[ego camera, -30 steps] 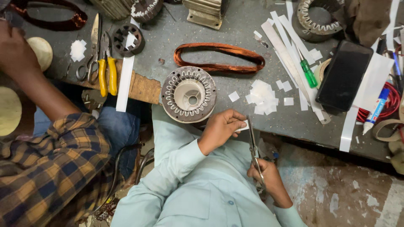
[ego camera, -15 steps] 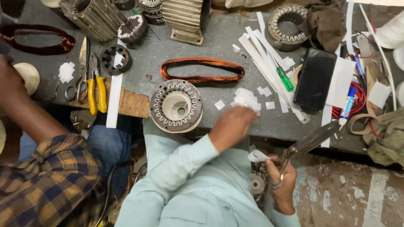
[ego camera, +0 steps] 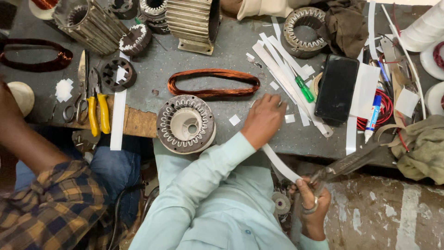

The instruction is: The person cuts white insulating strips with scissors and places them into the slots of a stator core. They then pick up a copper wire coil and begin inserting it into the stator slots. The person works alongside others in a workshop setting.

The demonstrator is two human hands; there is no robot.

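My left hand (ego camera: 264,121) lies palm down on the grey workbench (ego camera: 222,60), fingers over small white paper pieces (ego camera: 235,120). It is next to a round stator core (ego camera: 186,124) and just below a copper wire coil (ego camera: 213,82). Below the bench edge, my right hand (ego camera: 312,206) grips large metal scissors (ego camera: 344,163) whose blades point up and right. A white paper strip (ego camera: 280,163) runs from under my left wrist to my right hand.
A co-worker's plaid sleeve (ego camera: 51,208) and arm fill the left. Yellow-handled pliers (ego camera: 98,111), a black phone (ego camera: 336,88), a green screwdriver (ego camera: 304,88), a glue tube (ego camera: 373,116), long paper strips, motor housings (ego camera: 193,21) and rags (ego camera: 423,148) crowd the bench.
My left hand has left my lap and reached up onto the bench over the paper pieces. The scissors have swung from upright to pointing right.
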